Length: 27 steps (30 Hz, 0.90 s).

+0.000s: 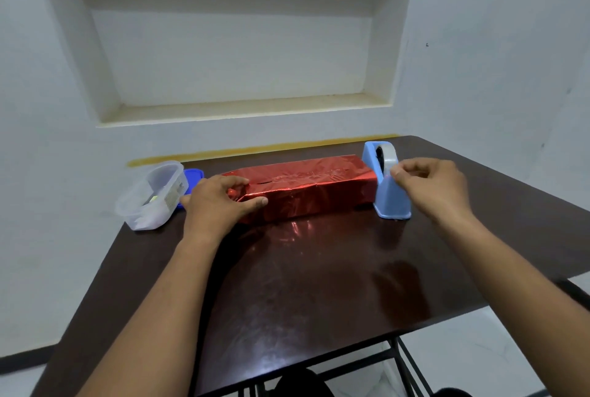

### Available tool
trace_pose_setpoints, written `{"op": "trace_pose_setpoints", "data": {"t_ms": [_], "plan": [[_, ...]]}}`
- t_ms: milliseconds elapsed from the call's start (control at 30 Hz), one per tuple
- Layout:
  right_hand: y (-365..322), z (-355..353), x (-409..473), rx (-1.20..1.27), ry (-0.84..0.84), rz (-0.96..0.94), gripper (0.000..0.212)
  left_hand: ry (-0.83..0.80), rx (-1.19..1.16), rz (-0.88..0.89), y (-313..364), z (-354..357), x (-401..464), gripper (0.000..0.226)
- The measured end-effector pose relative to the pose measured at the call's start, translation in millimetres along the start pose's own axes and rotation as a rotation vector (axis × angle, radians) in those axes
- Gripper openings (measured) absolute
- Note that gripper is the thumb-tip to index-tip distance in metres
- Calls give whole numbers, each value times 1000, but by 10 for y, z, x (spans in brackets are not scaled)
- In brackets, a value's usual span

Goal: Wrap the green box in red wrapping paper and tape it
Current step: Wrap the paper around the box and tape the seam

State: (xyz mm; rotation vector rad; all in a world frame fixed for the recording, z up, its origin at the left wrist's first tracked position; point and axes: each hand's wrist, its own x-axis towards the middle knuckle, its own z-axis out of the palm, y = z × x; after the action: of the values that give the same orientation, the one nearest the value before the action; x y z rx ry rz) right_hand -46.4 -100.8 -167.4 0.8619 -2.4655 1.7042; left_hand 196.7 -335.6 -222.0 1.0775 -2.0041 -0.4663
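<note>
A long box covered in shiny red wrapping paper (306, 187) lies across the far part of the dark table (319, 285); no green shows. My left hand (217, 202) grips its left end, with fingers curled over the folded paper and the thumb along the front face. A light blue tape dispenser (388, 190) stands at the box's right end. My right hand (431, 184) pinches the tape end at the top of the dispenser's roll.
A clear plastic container (153, 197) stands at the far left of the table, with a blue lid (193, 178) behind it. A white wall with a recessed niche (236, 55) rises behind the table.
</note>
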Motion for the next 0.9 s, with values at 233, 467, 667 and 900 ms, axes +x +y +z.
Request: {"op": "trace_pose_setpoints", "data": {"t_ms": [233, 467, 667, 900], "plan": [[-633, 738, -89, 229, -497, -15, 5, -17, -96, -36, -28, 3, -4, 58], [-1059, 1369, 252, -94, -865, -147, 26, -20, -97, -66, -16, -14, -14, 61], [-1256, 1753, 591, -380, -1086, -240, 64, -19, -94, -76, -30, -5, -10, 63], [-1388, 2028, 743, -465, -1201, -224, 83, -39, -47, -88, 4, -30, -18, 62]]}}
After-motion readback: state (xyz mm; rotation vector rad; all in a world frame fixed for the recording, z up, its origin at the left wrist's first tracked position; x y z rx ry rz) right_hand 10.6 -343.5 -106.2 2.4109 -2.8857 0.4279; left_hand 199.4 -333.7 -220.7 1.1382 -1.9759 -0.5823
